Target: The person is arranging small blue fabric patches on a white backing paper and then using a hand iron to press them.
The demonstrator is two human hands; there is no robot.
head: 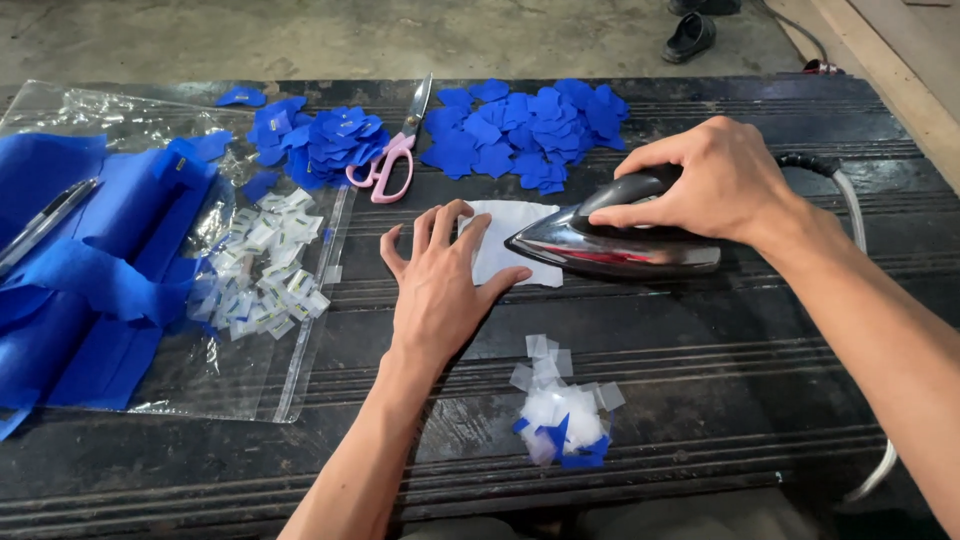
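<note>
- While pressing flat, fingers spread, the left hand [437,285] is pinning a white cloth piece [510,250] on the counter [700,400].
- Gripping the iron [610,245], the right hand [700,180] is pointing its tip leftward onto the cloth's right edge.

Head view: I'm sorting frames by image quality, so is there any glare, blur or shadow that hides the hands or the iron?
Head view: sharp overall, with even, soft light; bright glare streaks on the iron and on the clear plastic bag; only faint shadows under the left hand and right hand; the table is dark but readable; slight wide-angle stretch at the edges.
</note>
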